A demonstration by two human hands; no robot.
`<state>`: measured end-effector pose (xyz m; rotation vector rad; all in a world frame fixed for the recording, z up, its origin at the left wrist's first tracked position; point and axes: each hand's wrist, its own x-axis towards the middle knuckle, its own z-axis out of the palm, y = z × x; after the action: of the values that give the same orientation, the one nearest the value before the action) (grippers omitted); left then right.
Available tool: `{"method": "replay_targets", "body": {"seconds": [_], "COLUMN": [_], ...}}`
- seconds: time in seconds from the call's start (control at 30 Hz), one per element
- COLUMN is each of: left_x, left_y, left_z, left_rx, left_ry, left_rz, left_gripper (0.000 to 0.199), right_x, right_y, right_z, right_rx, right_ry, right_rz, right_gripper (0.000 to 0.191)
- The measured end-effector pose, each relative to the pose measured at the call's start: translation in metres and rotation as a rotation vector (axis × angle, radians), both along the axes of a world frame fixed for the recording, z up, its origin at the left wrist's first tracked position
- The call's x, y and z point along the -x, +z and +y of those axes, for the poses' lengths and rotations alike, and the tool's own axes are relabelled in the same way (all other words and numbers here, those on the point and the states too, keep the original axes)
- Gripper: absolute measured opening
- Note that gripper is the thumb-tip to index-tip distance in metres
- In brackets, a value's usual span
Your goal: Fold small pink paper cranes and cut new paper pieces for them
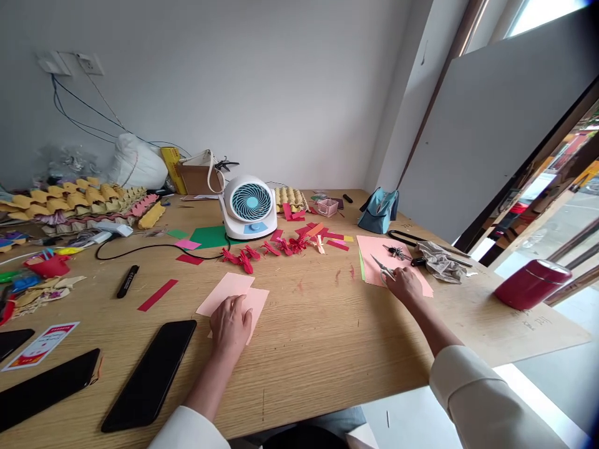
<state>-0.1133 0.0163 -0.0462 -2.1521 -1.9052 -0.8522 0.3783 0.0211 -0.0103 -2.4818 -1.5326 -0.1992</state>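
Observation:
My left hand [230, 324] presses down on two overlapping pale pink paper pieces [226, 290], fingers slightly bent and thumb apart. At the right, my right hand [405, 285] has its fingers round the handles of a pair of scissors [384, 270], whose blades point away to the left. Beneath the scissors lies a larger pink sheet [369, 249] with a green edge showing under it. A bunch of keys [397, 252] rests on that sheet, just beyond my right hand. Red paper flowers [244, 258] lie in a row beyond my left hand.
A white desk fan [249, 206] stands at the back, its black cord running left. Phones [150, 374], a black marker [128, 282] and egg cartons [79, 202] are on the left. A blue bag [378, 211], crumpled paper [442, 262] and a red cylinder [531, 284] sit at right.

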Motion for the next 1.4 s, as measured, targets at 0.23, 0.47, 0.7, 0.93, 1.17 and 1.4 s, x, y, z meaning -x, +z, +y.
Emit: {"method": "replay_targets", "body": {"seconds": [0.23, 0.47, 0.7, 0.93, 1.17, 1.4], "left_x": [0.002, 0.005, -0.001, -0.014, -0.012, -0.004], "left_y": [-0.004, -0.002, 0.001, 0.013, 0.018, 0.016], "left_z": [0.004, 0.004, -0.003, -0.009, -0.011, -0.005], "left_rx": [0.004, 0.034, 0.105, 0.239, 0.185, 0.32], "left_ry": [0.025, 0.096, 0.296, 0.287, 0.23, 0.269], "left_rz": [0.027, 0.093, 0.195, 0.185, 0.131, 0.126], "left_gripper": [0.033, 0.037, 0.054, 0.054, 0.061, 0.065], "right_x": [0.052, 0.153, 0.19, 0.176, 0.175, 0.175], "right_y": [0.012, 0.002, -0.021, -0.031, -0.034, -0.033], "right_z": [0.026, 0.057, 0.045, 0.045, 0.047, 0.047], "right_rx": [-0.074, 0.017, -0.091, -0.151, -0.177, -0.178], "right_ry": [0.214, 0.725, 0.866, 0.935, 0.955, 0.958], "right_rz": [0.021, 0.177, 0.188, 0.214, 0.219, 0.208], "right_gripper": [0.029, 0.013, 0.016, 0.02, 0.018, 0.018]}}
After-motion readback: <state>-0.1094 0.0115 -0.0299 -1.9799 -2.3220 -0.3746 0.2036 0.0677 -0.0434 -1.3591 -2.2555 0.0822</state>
